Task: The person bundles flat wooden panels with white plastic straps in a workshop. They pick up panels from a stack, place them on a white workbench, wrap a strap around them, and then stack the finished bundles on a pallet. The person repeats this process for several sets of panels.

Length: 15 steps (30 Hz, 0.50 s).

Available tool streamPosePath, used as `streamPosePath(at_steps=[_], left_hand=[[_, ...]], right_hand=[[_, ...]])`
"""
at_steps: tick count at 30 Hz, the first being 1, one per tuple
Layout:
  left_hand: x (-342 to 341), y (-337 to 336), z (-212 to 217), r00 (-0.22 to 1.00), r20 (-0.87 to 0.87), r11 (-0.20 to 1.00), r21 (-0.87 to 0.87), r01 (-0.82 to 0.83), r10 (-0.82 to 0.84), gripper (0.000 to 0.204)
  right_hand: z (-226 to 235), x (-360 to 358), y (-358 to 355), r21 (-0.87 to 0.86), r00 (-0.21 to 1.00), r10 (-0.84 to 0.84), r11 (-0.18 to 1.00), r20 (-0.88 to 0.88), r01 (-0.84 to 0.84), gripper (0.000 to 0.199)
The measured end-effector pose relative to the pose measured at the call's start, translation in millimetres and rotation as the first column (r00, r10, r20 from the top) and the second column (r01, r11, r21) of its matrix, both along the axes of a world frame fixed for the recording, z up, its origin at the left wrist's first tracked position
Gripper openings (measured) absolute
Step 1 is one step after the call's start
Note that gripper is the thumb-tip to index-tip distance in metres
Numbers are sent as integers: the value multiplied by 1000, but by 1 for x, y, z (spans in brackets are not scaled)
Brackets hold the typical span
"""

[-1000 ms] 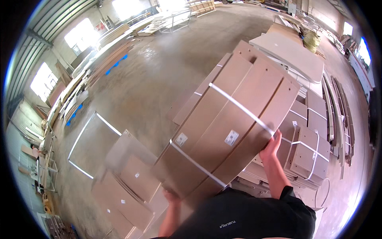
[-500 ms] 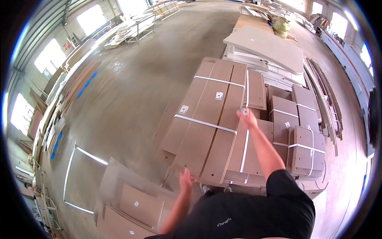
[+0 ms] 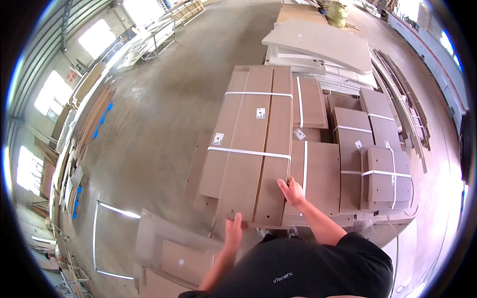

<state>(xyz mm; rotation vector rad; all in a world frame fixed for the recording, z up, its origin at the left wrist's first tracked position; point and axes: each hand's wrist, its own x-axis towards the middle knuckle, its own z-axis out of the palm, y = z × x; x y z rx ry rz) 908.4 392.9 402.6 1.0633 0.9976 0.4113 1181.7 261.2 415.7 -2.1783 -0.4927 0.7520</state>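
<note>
A bundle of long brown-grey panels (image 3: 246,124), bound with white straps (image 3: 248,151), lies in front of me. Two small white labels stick to its top. My right hand (image 3: 294,192) is at the bundle's near right edge, thumb and forefinger spread, holding nothing visible. My left hand (image 3: 233,231) is at the near end of the bundle with its thumb raised; its other fingers are partly hidden. Beside the bundle, shorter strapped panels (image 3: 315,169) sit lower, and a white label (image 3: 299,134) shows between two of them.
More strapped panel stacks (image 3: 390,181) stand to the right, with large white boards (image 3: 318,44) behind. Loose panels (image 3: 181,260) lie at the near left. Long boards (image 3: 97,116) line the left wall. A pale sack (image 3: 337,15) stands far back.
My right hand has come back toward me from beside the label to the bundle's near right edge. My left hand stays at the near end. The view has shifted slightly.
</note>
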Motion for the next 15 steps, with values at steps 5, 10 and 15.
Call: streamPosePath(at_steps=[5, 10, 15], left_hand=[[3, -6, 6, 989, 109, 987, 115, -112, 100, 25], [12, 0, 22, 969, -242, 935, 328, 136, -56, 33], [-11, -23, -19, 913, -384, 909, 315, 273, -141, 75]], right_hand=[[5, -5, 0, 134, 996, -54, 990, 72, 44, 68], [22, 9, 7, -48, 991, 36, 998, 128, -30, 67], [14, 14, 6, 93, 957, 44, 996, -286, -18, 108]])
